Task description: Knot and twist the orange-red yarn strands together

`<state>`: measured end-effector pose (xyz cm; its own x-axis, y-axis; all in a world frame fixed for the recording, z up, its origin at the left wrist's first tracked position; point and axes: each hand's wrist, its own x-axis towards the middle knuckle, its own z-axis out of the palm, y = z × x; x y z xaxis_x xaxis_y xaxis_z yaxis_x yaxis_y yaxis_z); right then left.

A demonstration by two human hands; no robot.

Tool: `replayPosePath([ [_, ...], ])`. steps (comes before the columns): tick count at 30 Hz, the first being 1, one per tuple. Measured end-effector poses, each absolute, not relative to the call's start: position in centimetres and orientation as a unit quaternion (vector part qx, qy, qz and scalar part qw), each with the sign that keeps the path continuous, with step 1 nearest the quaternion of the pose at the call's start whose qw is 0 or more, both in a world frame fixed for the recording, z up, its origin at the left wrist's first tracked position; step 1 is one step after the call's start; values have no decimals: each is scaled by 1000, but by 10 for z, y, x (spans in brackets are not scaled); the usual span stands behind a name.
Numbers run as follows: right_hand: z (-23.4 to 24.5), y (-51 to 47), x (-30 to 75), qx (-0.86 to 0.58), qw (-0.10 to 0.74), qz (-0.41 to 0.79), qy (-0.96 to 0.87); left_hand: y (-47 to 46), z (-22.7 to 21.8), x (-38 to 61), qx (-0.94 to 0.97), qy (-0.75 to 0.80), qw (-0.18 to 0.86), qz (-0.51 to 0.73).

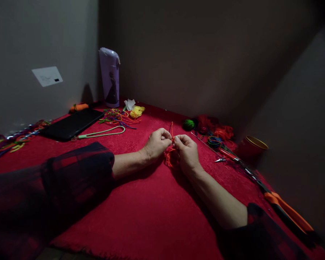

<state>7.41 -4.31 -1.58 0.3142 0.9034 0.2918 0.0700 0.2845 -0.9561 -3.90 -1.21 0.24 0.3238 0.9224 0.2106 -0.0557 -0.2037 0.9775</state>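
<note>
Both hands meet over the middle of the red cloth [141, 202], working on a thin orange-red cord [172, 161]. My left hand [157, 144] pinches the cord between thumb and forefinger. Right beside it, my right hand [188, 151] grips the same cord with its thumb and fingers. One short end sticks up above the fingertips, while loose loops hang below and between the hands. Whether there is a knot at the pinched spot is too small to make out.
At the left lie a black phone [73, 124] with a green strap [103, 133], tangled colored threads [117, 117] and yellow yarn [137, 111]. A purple bottle [110, 77] stands behind. On the right are green yarn [189, 124], orange-handled pliers [287, 213] and a red cup [251, 146].
</note>
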Motion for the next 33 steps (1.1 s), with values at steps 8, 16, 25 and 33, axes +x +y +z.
replayPosePath([
  [8,-16,-43,75,-496,641,322,-490,-6,-8,-37,649,331,514,452],
  [16,-15,-43,75,-502,636,325,-489,-8,-3,-38,644,330,512,464],
  [25,-15,-45,74,-498,635,316,-499,-7,-2,-37,638,346,511,461],
  [33,-16,-46,74,-499,634,289,-515,-9,-1,-38,623,344,526,466],
])
